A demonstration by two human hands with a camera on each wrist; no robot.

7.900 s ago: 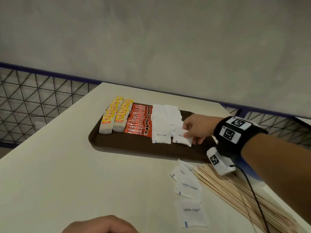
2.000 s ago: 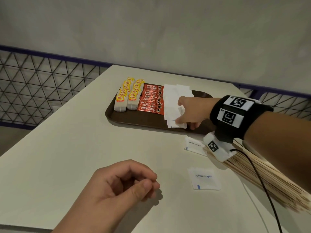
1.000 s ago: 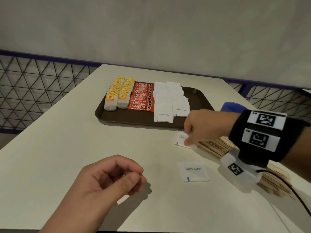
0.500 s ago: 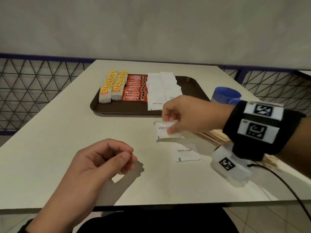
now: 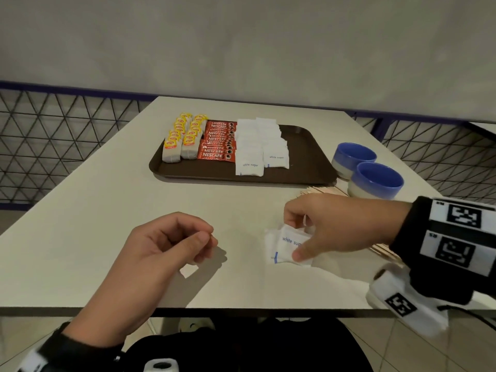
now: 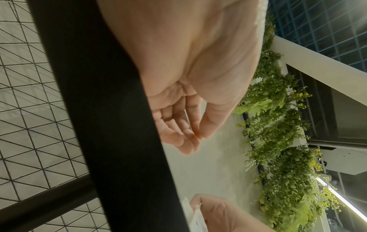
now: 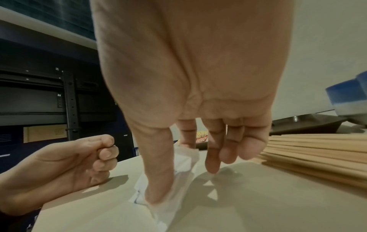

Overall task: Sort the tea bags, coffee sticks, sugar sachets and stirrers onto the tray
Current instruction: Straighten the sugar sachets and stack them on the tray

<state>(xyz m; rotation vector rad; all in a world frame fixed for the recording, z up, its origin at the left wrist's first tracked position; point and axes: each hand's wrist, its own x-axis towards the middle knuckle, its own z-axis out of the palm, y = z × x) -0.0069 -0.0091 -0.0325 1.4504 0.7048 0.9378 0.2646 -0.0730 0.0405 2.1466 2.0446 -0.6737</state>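
The white sugar sachet lies tilted on the table near its front edge, at about 4 o'clock from the middle of the tabletop, overlapping a second sachet beneath it. It is white paper with blue "white sugar" print and a blue mark at one corner.

The right hand pinches this sachet: the thumb presses its lower edge and the index finger meets its upper edge, while the other fingers hang loosely curled just above the table. The hand reaches in from 3 o'clock, palm down, with a black marker band on the wrist.

The left hand holds nothing; its fingers curl loosely with the thumb against the index finger, hovering just above the table at 8 o'clock of the sachet.

Wooden stirrers lie in a flat bundle just at 3 o'clock of the right hand. At 12 o'clock sits the brown tray, holding rows of yellow-tagged tea bags, red Nescafé coffee sticks and sugar sachets. Two blue cups stand at 3 o'clock of the tray.
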